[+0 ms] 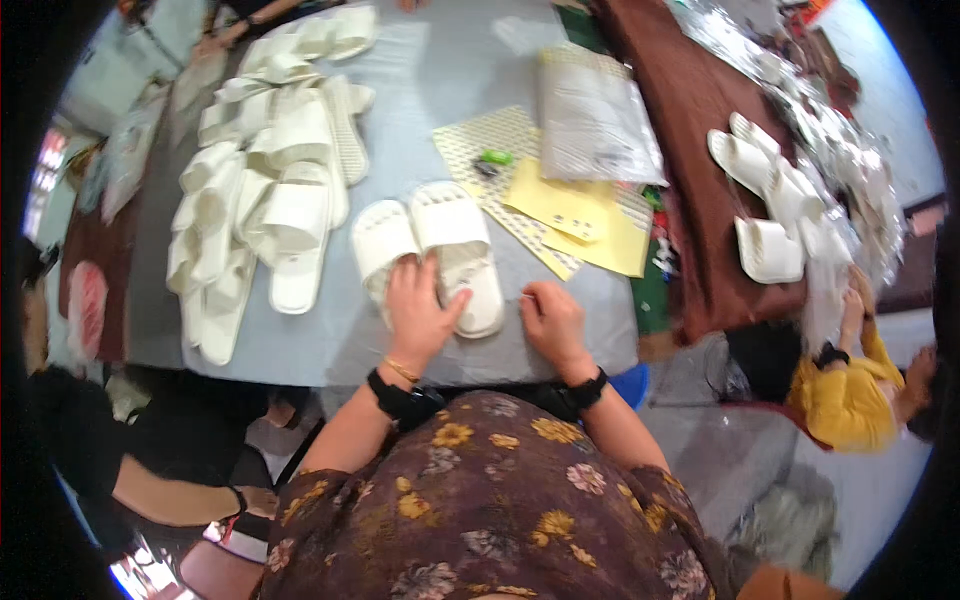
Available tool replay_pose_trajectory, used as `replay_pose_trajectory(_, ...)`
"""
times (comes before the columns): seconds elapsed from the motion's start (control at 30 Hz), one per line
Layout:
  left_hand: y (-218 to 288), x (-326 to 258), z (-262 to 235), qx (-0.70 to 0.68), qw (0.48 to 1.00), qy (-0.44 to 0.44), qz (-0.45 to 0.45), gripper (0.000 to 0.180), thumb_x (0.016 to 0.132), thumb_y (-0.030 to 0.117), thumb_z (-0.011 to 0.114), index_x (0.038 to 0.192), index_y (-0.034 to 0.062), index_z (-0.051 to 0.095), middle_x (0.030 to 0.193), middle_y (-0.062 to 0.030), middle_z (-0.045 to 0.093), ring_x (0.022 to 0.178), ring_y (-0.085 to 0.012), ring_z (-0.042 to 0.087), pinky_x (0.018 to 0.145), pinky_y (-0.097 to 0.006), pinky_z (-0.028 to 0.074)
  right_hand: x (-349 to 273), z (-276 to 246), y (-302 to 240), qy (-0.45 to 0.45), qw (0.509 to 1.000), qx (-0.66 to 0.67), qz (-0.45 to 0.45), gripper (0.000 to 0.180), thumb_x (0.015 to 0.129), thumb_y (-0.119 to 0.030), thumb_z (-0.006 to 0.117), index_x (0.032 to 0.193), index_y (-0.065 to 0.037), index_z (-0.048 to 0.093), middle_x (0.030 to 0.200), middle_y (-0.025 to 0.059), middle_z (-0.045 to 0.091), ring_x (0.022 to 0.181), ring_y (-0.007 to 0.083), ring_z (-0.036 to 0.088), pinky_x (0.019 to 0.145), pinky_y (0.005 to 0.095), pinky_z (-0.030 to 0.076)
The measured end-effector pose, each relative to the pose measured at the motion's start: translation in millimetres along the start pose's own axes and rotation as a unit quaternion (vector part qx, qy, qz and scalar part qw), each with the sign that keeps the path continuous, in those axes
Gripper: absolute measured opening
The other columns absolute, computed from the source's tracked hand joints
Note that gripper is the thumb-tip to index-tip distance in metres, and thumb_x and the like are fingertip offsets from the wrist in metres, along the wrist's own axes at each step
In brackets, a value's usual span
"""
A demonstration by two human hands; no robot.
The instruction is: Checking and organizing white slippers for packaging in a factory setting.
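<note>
The left hand [420, 315] is lying flat, its grip released, pressing on the heel ends of a pair of white slippers [430, 250]. The pair is lying side by side near the tabletop's [440, 60] near edge, long axes running away from the person, toes pointing to the far edge. The right hand [550, 320] is curling loosely beside them, its grip pinching something too small to tell.

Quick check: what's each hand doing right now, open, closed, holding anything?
Left hand: open, resting flat on the white slipper pair.
Right hand: loosely curled on the grey table; holding anything, cannot tell.
</note>
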State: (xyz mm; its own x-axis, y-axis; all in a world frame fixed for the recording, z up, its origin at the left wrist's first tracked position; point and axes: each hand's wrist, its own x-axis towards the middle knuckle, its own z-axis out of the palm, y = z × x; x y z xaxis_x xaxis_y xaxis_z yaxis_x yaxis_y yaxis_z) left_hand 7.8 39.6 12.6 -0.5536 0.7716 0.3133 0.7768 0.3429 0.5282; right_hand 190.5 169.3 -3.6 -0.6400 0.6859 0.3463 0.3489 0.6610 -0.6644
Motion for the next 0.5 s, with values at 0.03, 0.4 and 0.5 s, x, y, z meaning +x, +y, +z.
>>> replay_pose_trajectory(0.03,1.5,-2.3,-1.4,-0.005,1.000,0.013,0.007,0.066,0.080,0.038,0.073,0.126,-0.0054,0.055,0.120,-0.0284,0.052,0.116,-0.0466,0.046,0.102,-0.053,0.036,-1.3,0.8,0.7,0.006,1.000,0.010,0.007,0.008,0.086,-0.012,0.066,0.092,-0.007,0.064,0.084,0.0127,0.065,0.078,0.0338,0.064,0.068,0.0427,0.051)
replay_pose_trajectory(0.4,-9.2,13.0,-103.1,-0.047,0.992,0.117,0.028,0.034,0.083,0.020,0.070,0.102,-0.0036,0.057,0.106,-0.0202,0.053,0.105,-0.0413,0.048,0.093,-0.049,0.038,-12.2,-8.9,4.2,0.021,1.000,-0.006,0.018,0.006,0.086,-0.012,0.067,0.089,-0.008,0.064,0.079,0.0131,0.064,0.073,0.0321,0.064,0.064,0.0427,0.051)
replay_pose_trajectory(0.5,-67.9,51.7,-131.8,0.039,0.985,0.167,0.019,0.033,0.085,0.018,0.070,0.108,-0.0009,0.056,0.107,-0.0151,0.056,0.104,-0.0354,0.049,0.092,-0.047,0.039,-15.5,7.4,22.5,0.030,0.999,-0.025,-0.005,0.007,0.086,-0.012,0.067,0.091,-0.008,0.065,0.081,0.0140,0.066,0.076,0.0332,0.065,0.065,0.0441,0.052)
